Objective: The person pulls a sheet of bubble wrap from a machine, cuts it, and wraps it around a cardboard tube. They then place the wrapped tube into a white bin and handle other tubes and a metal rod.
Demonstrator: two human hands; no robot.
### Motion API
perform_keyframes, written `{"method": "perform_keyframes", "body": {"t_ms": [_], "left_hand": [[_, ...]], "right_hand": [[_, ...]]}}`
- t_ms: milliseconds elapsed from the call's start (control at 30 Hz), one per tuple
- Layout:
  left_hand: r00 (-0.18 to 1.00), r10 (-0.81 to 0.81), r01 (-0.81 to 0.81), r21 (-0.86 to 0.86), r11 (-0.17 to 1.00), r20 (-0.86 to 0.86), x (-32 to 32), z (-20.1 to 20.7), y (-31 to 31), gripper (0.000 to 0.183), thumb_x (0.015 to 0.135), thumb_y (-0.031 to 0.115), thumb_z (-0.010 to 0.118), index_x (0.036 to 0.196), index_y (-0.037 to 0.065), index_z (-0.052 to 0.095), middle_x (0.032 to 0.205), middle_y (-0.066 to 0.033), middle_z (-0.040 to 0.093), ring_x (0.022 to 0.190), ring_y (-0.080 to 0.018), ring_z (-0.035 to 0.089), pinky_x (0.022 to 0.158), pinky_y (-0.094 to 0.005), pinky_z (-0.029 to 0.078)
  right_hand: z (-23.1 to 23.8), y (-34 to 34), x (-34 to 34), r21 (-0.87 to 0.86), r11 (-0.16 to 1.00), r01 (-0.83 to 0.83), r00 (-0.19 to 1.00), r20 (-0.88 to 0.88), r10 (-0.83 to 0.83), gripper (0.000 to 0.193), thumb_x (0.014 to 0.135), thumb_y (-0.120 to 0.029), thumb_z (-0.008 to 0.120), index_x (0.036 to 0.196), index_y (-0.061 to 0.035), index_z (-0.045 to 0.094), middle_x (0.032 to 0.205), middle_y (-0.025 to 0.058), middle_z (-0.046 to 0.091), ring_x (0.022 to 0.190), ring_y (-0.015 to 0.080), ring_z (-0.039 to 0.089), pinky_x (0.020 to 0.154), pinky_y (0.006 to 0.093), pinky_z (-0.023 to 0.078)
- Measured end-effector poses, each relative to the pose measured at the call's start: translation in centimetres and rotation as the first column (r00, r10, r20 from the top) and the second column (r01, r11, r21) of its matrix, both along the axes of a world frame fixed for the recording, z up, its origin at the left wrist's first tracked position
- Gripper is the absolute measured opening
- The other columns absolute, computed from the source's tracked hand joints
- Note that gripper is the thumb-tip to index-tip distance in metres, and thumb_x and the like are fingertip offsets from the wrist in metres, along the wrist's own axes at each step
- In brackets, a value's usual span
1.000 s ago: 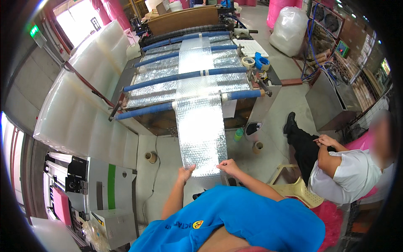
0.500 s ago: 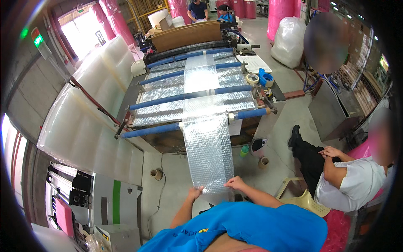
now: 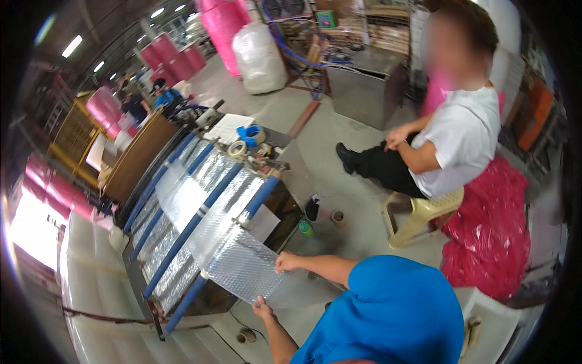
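A strip of clear bubble wrap [image 3: 236, 265] comes over the front blue roller [image 3: 260, 197] of a machine and slopes down toward me. My left hand [image 3: 262, 307] is closed on the strip's left edge, thumb uppermost. Closed on the opposite edge is my right hand [image 3: 288, 262]. Between and beyond my hands, the loose end of the film hangs toward my body, smeared and partly hidden by my blue shirt. Further back, the strip runs under and over more blue rollers [image 3: 223, 193], above wide silvery bubble sheeting [image 3: 171, 267].
To the right a person in a white shirt [image 3: 464, 130] sits on a pale yellow stool [image 3: 418, 218], hands together. Pink plastic film [image 3: 488, 230] is heaped behind. Tape rolls [image 3: 250, 134] lie on the machine's side. A green bottle [image 3: 306, 229] and cardboard cores [image 3: 338, 218] stand on the floor.
My view has swung to the right and tilted, so the machine now appears further left and slanted. Both hands keep hold of the bubble wrap's edges.
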State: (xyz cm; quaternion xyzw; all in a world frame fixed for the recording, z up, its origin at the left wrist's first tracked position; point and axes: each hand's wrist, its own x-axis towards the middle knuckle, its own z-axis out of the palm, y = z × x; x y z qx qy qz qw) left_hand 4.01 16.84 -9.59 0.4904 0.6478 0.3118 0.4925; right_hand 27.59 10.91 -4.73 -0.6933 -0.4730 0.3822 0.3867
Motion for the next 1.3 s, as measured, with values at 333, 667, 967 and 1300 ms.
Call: {"method": "perform_keyframes", "body": {"t_ms": [333,667,967,1300], "left_hand": [[0.976,0.016,0.113,0.57,0.814,-0.216,4.3,11.1,4.5,0.036,0.077,0.026,0.052,0.09,-0.007,0.045,0.084,-0.0197,0.053,0.073,-0.0274,0.05,0.068,-0.0348,0.039],[0.987,-0.085,0.091,-0.042,0.995,0.14,-0.8,9.9,-2.3,0.048,0.062,0.033,0.069,0.09,-0.001,0.05,0.076,-0.0062,0.054,0.06,-0.0129,0.049,0.048,-0.0258,0.039],[0.956,0.093,-0.051,0.154,0.987,-0.278,-0.4,7.5,-6.4,0.04,0.062,0.031,0.069,0.078,-0.001,0.051,0.066,-0.0069,0.053,0.062,-0.0149,0.049,0.059,-0.0292,0.041],[0.896,0.232,-0.07,0.396,0.916,-0.378,-0.8,10.0,-9.2,0.025,0.08,0.026,0.044,0.085,0.003,0.053,0.064,-0.0172,0.054,0.06,-0.031,0.053,0.056,-0.0369,0.04]], "right_hand": [[7.4,6.0,2.5,0.138,0.968,0.209,0.958,-0.229,-0.174,0.019,0.058,-0.027,0.065,0.069,-0.0117,0.062,0.063,0.0039,0.059,0.057,0.014,0.056,0.054,0.0282,0.044],[8.0,-1.2,1.4,0.031,0.976,-0.217,0.883,-0.421,0.21,0.03,0.071,-0.034,0.06,0.09,-0.0108,0.06,0.071,-0.0011,0.057,0.06,0.0063,0.048,0.047,0.0203,0.038],[5.0,-6.1,-0.7,-0.022,1.0,0.012,0.911,-0.412,-0.021,0.029,0.072,-0.033,0.059,0.085,-0.008,0.062,0.076,-0.001,0.056,0.065,0.0051,0.047,0.052,0.0201,0.037],[3.8,-6.6,-1.6,0.071,0.997,0.042,0.807,-0.59,0.008,0.018,0.075,-0.015,0.058,0.088,-0.0021,0.06,0.075,0.0011,0.058,0.061,0.0041,0.046,0.052,0.0163,0.036]]}}
